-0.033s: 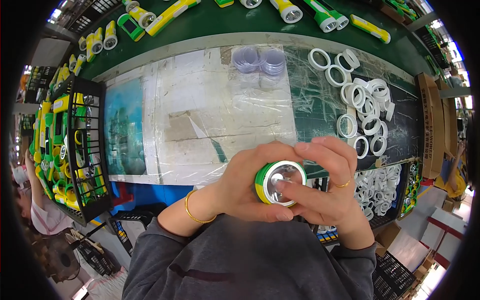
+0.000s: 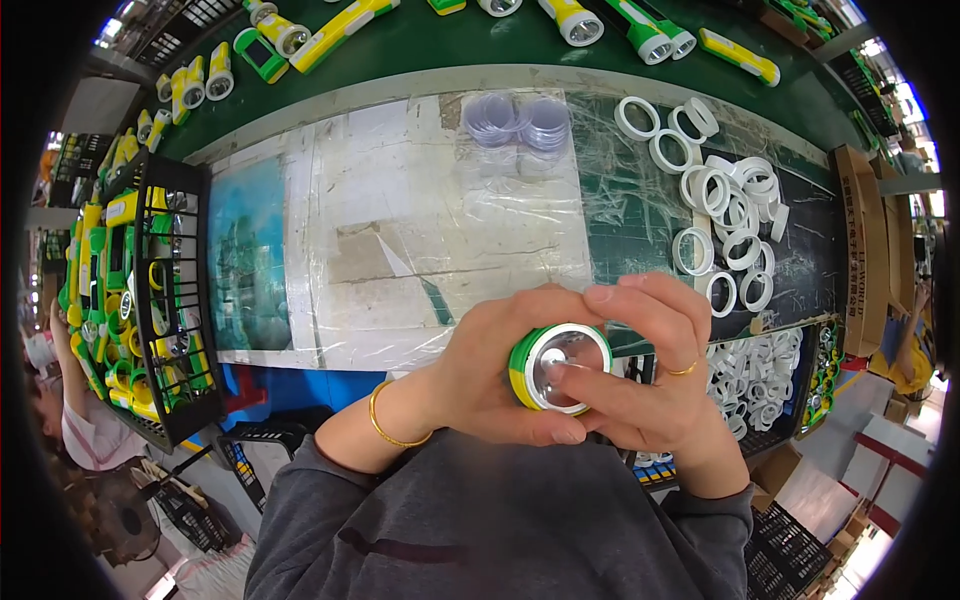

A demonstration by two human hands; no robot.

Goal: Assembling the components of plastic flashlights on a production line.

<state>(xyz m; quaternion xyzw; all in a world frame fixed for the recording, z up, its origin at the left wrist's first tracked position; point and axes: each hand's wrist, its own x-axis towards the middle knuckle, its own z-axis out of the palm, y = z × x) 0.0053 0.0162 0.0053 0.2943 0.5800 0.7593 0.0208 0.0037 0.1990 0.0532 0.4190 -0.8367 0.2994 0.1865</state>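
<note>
Both my hands hold a round green and yellow torch head [image 2: 558,366] close to my chest. A shiny silver reflector shows in its face under a clear lens. My left hand [image 2: 485,375] wraps around its left side, thumb underneath. My right hand [image 2: 655,385], wearing a ring, cups the right side, and one fingertip rests on the lens. A pile of white plastic rings [image 2: 725,215] lies on the table beyond my right hand. Stacks of clear round lenses [image 2: 520,125] stand at the table's far edge.
A black wire basket [image 2: 165,290] of green and yellow parts stands at the left. Beyond the table runs a green conveyor [image 2: 420,45] carrying yellow and green torches. A bin of white rings [image 2: 765,375] and a cardboard box [image 2: 865,250] sit at the right. Another person [image 2: 70,420] works at far left.
</note>
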